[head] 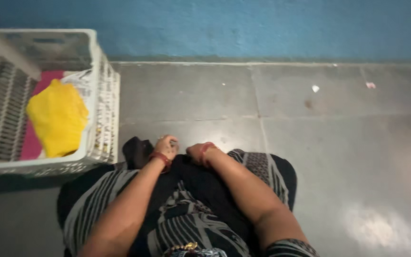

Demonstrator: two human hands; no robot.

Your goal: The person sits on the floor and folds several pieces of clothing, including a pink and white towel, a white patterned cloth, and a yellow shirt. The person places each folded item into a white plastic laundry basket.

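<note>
I sit on the floor with a black and white striped garment [186,219] over my lap. My left hand [167,145] rests at the far edge of the dark cloth, fingers curled, wearing a red bangle. My right hand [197,152] lies just beside it, also with a red bangle, fingers bent down into the black cloth [136,150]. Whether either hand grips the fabric is unclear. A white plastic laundry basket [98,138] stands at the left, holding a folded yellow cloth [58,116] on top of a pink one [32,143].
Grey stone floor tiles [338,143] stretch out ahead and to the right. A blue wall [262,24] rises at the far edge of the floor. Small scraps [315,88] lie on the tiles near the wall.
</note>
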